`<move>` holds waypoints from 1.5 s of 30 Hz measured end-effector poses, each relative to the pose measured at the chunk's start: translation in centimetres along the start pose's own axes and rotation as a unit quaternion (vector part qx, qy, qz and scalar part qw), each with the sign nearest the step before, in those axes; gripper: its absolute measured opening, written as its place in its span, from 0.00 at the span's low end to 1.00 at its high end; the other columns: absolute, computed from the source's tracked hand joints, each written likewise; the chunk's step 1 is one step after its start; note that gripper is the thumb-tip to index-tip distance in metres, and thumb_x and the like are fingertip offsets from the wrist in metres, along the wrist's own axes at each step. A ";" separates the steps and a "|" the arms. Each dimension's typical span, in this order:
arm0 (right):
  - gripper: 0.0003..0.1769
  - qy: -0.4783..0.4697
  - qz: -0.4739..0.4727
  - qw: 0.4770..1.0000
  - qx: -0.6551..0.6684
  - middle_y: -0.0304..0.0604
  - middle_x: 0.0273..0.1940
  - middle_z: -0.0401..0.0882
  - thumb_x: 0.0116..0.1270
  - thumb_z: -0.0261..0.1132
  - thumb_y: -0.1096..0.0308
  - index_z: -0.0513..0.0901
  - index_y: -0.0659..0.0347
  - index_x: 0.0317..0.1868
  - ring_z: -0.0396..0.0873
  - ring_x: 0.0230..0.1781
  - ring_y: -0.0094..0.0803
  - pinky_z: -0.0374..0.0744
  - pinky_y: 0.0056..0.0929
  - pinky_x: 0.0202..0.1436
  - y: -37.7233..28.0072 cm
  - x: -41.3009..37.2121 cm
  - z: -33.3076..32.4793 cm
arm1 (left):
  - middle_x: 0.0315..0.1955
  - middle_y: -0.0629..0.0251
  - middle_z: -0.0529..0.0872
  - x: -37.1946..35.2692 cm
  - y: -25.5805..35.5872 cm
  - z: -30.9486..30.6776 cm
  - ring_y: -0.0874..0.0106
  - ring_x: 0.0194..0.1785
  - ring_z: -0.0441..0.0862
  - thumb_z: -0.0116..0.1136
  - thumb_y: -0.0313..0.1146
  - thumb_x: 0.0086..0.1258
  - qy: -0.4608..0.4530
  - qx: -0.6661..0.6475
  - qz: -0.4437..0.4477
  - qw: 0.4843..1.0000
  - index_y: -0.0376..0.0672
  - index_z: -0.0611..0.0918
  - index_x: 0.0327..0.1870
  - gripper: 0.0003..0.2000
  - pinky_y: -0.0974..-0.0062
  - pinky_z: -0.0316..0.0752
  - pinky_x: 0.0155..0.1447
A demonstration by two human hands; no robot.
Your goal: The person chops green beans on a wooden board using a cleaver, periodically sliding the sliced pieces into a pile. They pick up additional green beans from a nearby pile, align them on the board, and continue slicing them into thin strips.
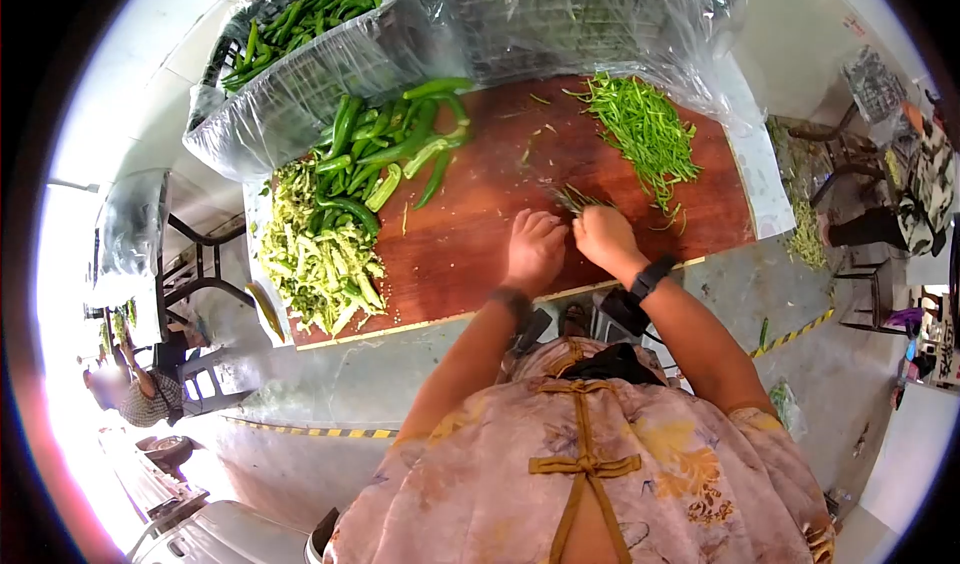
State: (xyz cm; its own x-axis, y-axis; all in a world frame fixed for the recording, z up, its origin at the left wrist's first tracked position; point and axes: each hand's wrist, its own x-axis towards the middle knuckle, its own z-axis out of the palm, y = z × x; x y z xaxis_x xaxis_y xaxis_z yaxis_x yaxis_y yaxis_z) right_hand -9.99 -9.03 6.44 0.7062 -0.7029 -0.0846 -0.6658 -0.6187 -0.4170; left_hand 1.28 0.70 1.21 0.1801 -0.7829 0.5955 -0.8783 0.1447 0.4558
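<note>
My left hand is over the brown wooden board near its front edge, its fingers curled together. What they hold, if anything, is hidden. Right beside it is my closed right hand. Thin, blurred greenish-dark slivers show just beyond its knuckles; I cannot make out what it grips. Whole and split long green peppers lie at the board's left rear. In front of them is a heap of pale pepper cores and seeds. Shredded green pepper strips are piled at the right rear.
Behind the board stand a plastic-lined crate of green peppers and another plastic-covered crate. One person is at the far left, another at the far right. A black stool stands on the right.
</note>
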 end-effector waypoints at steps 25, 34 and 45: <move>0.12 -0.063 -0.015 0.997 -0.048 0.57 0.25 0.78 0.61 0.60 0.65 0.78 0.67 0.27 0.78 0.30 0.55 0.76 0.50 0.34 1.7 -5.6 -2.6 | 0.37 0.65 0.79 -0.7 -1.4 -0.6 0.62 0.46 0.75 0.57 0.26 0.50 -0.018 0.073 -0.055 0.996 0.45 0.82 0.30 0.07 0.62 0.69 0.51; 0.15 -0.009 -0.031 0.998 -0.054 0.58 0.26 0.79 0.62 0.59 0.63 0.79 0.66 0.23 0.78 0.28 0.56 0.77 0.48 0.33 -0.7 -0.2 0.0 | 0.37 0.64 0.81 -0.3 -1.2 -0.8 0.63 0.46 0.76 0.57 0.23 0.51 0.010 0.022 -0.022 0.999 0.42 0.82 0.33 0.08 0.63 0.70 0.52; 0.12 -0.051 -0.013 0.998 -0.028 0.57 0.26 0.78 0.61 0.60 0.64 0.79 0.67 0.28 0.77 0.29 0.57 0.75 0.50 0.34 1.1 -4.9 -2.7 | 0.36 0.61 0.78 -0.4 -1.2 -0.9 0.60 0.45 0.75 0.56 0.23 0.48 -0.006 0.040 -0.019 0.999 0.41 0.79 0.30 0.07 0.62 0.69 0.51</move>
State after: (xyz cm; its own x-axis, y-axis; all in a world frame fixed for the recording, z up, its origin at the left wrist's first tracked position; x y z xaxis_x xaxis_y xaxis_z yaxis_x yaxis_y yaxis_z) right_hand -14.87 -7.19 8.88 0.7428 -0.6486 -0.1662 -0.6567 -0.6573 -0.3698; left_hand 2.65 1.34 1.00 0.2096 -0.7948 0.5695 -0.9037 0.0649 0.4232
